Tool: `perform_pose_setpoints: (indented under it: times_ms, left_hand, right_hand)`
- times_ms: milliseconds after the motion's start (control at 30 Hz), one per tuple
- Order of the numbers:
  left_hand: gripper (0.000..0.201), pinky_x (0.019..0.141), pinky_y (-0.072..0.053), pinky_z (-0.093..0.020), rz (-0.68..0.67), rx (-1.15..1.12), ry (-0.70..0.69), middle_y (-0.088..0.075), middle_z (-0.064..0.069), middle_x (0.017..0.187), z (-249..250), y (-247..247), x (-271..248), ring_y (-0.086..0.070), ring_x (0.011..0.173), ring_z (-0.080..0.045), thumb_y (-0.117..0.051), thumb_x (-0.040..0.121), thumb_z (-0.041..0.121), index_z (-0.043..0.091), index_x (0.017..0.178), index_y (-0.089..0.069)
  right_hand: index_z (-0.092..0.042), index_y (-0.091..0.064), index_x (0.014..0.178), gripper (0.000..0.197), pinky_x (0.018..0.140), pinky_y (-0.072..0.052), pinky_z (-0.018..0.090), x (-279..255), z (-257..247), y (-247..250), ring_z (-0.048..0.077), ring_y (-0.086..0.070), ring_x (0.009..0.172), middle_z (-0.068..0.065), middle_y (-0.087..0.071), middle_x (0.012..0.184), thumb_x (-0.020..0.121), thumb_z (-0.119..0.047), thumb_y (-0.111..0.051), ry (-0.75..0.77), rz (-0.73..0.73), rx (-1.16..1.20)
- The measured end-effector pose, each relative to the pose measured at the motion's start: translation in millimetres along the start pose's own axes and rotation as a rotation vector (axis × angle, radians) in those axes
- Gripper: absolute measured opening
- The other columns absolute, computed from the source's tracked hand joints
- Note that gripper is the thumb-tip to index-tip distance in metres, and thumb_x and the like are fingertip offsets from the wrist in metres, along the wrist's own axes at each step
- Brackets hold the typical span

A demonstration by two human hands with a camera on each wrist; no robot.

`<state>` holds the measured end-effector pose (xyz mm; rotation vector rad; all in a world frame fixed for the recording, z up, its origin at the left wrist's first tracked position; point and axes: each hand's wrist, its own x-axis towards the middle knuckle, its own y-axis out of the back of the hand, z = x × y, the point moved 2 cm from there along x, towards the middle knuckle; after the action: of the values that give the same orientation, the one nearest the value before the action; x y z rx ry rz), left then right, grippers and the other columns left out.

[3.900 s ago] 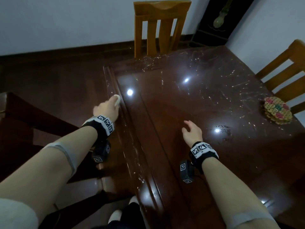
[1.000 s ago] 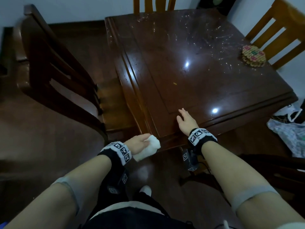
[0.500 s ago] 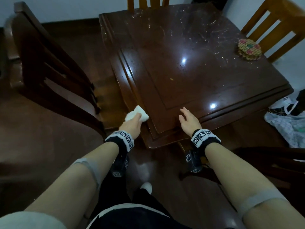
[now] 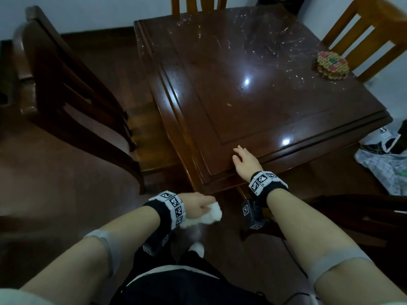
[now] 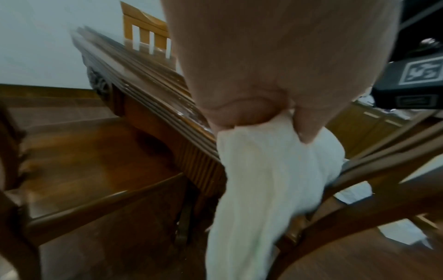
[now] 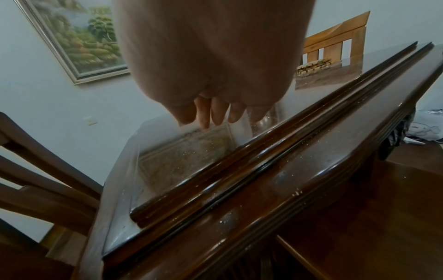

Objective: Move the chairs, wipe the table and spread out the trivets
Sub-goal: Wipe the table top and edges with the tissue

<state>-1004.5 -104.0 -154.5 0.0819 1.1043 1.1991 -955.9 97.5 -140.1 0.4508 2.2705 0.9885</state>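
Observation:
The dark glossy table (image 4: 253,102) fills the middle of the head view, specked with crumbs towards its far side. My left hand (image 4: 198,205) hangs off the table's near corner, below its edge, gripping a crumpled white cloth (image 4: 211,213); the left wrist view shows the cloth (image 5: 268,181) bunched in the fingers and trailing down. My right hand (image 4: 244,159) rests flat on the near rim of the table with straight fingers (image 6: 217,113). A stack of woven colourful trivets (image 4: 332,64) lies at the far right edge.
A dark wooden chair (image 4: 72,102) stands pulled back on the left. Two light wooden chairs stand at the far side (image 4: 198,5) and the right side (image 4: 370,34). Another dark chair (image 4: 363,208) is at the near right. Bags and cloths (image 4: 383,159) lie on the floor.
My left hand with the cloth has swept back along the table's left rim and dropped off the near corner. My right hand has stayed on the near rim.

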Motion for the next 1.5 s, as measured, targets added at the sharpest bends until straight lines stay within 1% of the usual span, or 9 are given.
perform_pose_setpoints:
  times_ms: [133,267,367,500,600,833,933,1067,1500]
  left_hand:
    - [0.038,0.097,-0.045,-0.035,0.134,-0.105,0.048,-0.057,-0.004,0.129,6.0,24.6,-5.6,-0.055,0.117,-0.023,-0.038,0.101,0.029,0.022,0.138,-0.042]
    - [0.028,0.071,-0.052,-0.039,0.503,-0.079,0.036,-0.066,-0.009,0.093,1.0,52.1,-8.9,-0.064,0.081,-0.027,-0.038,0.1,0.027,0.017,0.125,-0.046]
    - [0.032,0.067,-0.047,-0.037,0.687,0.078,-0.051,-0.064,-0.009,0.092,7.7,56.2,-4.3,-0.061,0.082,-0.028,-0.039,0.1,0.024,0.016,0.13,-0.046]
    - [0.027,0.084,-0.049,-0.039,0.484,0.296,-0.156,-0.06,-0.005,0.115,13.0,27.7,22.8,-0.059,0.1,-0.025,-0.04,0.097,0.026,0.028,0.124,-0.048]
    - [0.03,0.102,-0.033,-0.033,0.368,0.351,-0.15,-0.045,-0.002,0.141,12.9,5.4,31.3,-0.044,0.123,-0.024,-0.041,0.099,0.022,0.029,0.128,-0.047]
    - [0.035,0.093,-0.046,-0.038,0.062,0.076,0.003,-0.059,-0.008,0.124,1.5,-2.8,26.1,-0.058,0.11,-0.026,-0.036,0.1,0.031,0.03,0.135,-0.042]
    - [0.036,0.095,-0.046,-0.037,0.204,-0.143,0.114,-0.057,-0.003,0.125,-27.7,7.9,15.8,-0.056,0.112,-0.022,-0.036,0.099,0.036,0.029,0.134,-0.044]
    - [0.015,0.093,-0.047,-0.042,0.409,-0.37,0.195,-0.064,0.005,0.108,-66.4,38.4,-1.8,-0.058,0.105,-0.018,-0.043,0.088,0.042,0.043,0.098,-0.054]
    - [0.041,0.092,-0.047,-0.04,1.168,-0.816,0.592,-0.057,-0.01,0.126,-195.8,199.7,-4.1,-0.056,0.112,-0.032,-0.051,0.094,0.035,0.021,0.133,-0.046]
  right_hand:
    - [-0.017,-0.039,0.146,0.043,0.118,-0.017,0.036,-1.1,5.0,7.3,0.015,-0.015,0.147,-0.001,-0.027,0.157,0.104,-0.026,-0.035,-0.01,0.022,0.005]
    - [-0.017,-0.039,0.146,0.043,0.119,-0.018,0.037,-3.0,6.3,10.7,0.015,-0.015,0.147,-0.002,-0.027,0.158,0.103,-0.026,-0.036,-0.021,0.032,0.016]
    - [-0.017,-0.04,0.145,0.043,0.118,-0.018,0.036,-3.4,5.6,13.6,0.014,-0.015,0.147,-0.002,-0.027,0.157,0.103,-0.026,-0.036,0.007,0.041,0.006]
    - [-0.019,-0.041,0.144,0.042,0.118,-0.017,0.035,-5.2,10.5,18.4,0.014,-0.015,0.147,-0.004,-0.028,0.157,0.103,-0.026,-0.037,0.015,0.059,-0.001]
    - [-0.018,-0.041,0.145,0.042,0.118,-0.018,0.036,-8.9,19.2,19.3,0.014,-0.015,0.147,-0.003,-0.028,0.157,0.103,-0.026,-0.036,-0.003,0.051,-0.011]
    - [-0.019,-0.04,0.145,0.043,0.118,-0.018,0.037,-10.3,24.3,23.3,0.014,-0.015,0.147,-0.004,-0.027,0.157,0.104,-0.027,-0.036,-0.02,0.009,-0.019]
    - [-0.019,-0.04,0.145,0.043,0.118,-0.017,0.036,-1.3,14.6,30.5,0.014,-0.015,0.147,-0.004,-0.027,0.157,0.104,-0.027,-0.036,0.0,0.016,-0.012]
    - [-0.019,-0.04,0.145,0.043,0.117,-0.018,0.036,18.5,-6.1,35.2,0.014,-0.016,0.147,-0.004,-0.027,0.157,0.104,-0.027,-0.035,0.021,0.005,-0.054]
    - [-0.019,-0.034,0.148,0.046,0.117,-0.024,0.036,148.3,-104.3,36.1,0.02,-0.022,0.146,-0.004,-0.016,0.161,0.103,-0.026,-0.038,0.036,-0.13,-0.126]
